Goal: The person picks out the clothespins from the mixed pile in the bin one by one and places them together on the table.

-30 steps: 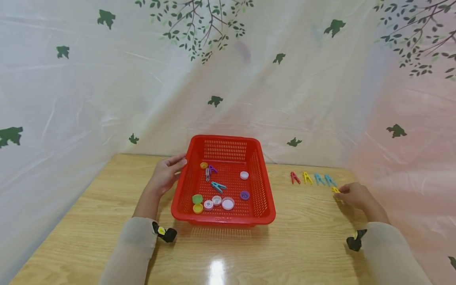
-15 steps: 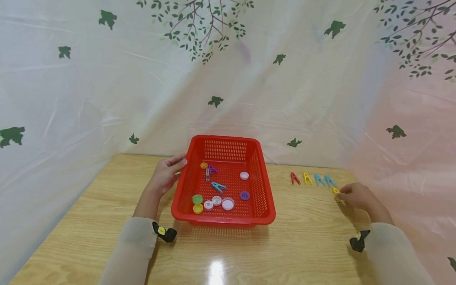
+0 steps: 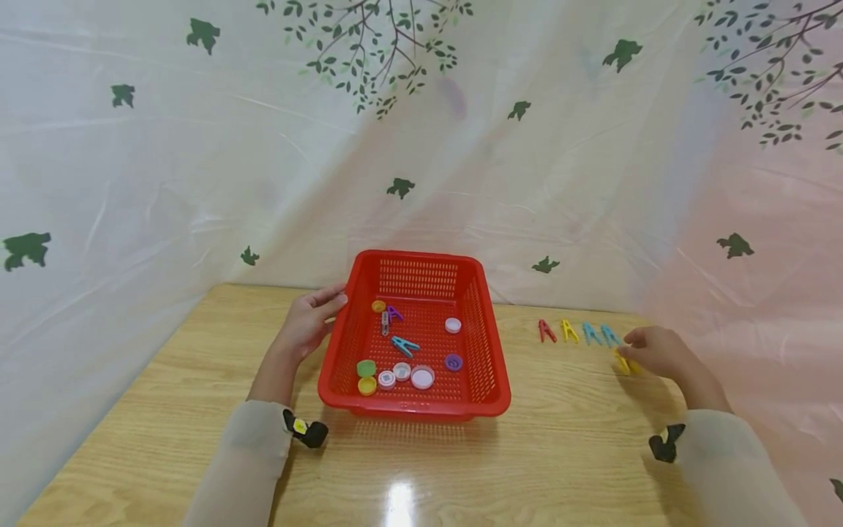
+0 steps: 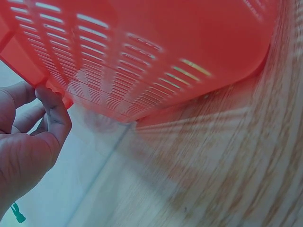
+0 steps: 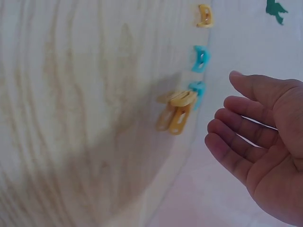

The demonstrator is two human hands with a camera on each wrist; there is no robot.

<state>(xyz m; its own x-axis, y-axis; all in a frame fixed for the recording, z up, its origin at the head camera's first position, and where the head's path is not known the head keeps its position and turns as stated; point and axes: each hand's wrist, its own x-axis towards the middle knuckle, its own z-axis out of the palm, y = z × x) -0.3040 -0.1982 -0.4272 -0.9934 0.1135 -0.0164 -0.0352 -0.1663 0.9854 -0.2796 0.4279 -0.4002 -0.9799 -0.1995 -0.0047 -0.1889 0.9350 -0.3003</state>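
At the left side of a red plastic basket (image 3: 413,408), my left hand (image 3: 308,322) grips the rim between thumb and fingers; the left wrist view shows the fingertips curled at the rim. Off to the right, my right hand (image 3: 661,356) hovers beside a yellow clothespin (image 5: 180,112) on the table. Its fingers (image 5: 241,135) are loosely bent and hold nothing in the right wrist view. Farther left a row of small clothespins lies along the back: a red one (image 3: 546,331), a yellow one (image 3: 569,331) and two blue ones (image 3: 590,334).
Inside the basket lie several bottle caps, among them a green cap (image 3: 366,368) and a purple cap (image 3: 454,362). A blue clothespin (image 3: 405,345) and a purple clothespin (image 3: 394,314) are in there too. A leaf-patterned curtain (image 3: 296,183) hangs behind the wooden table (image 3: 527,468).
My right hand has let go of the yellow clothespin and risen slightly away from it, leaving it on the table. My left hand has stayed on the basket rim.
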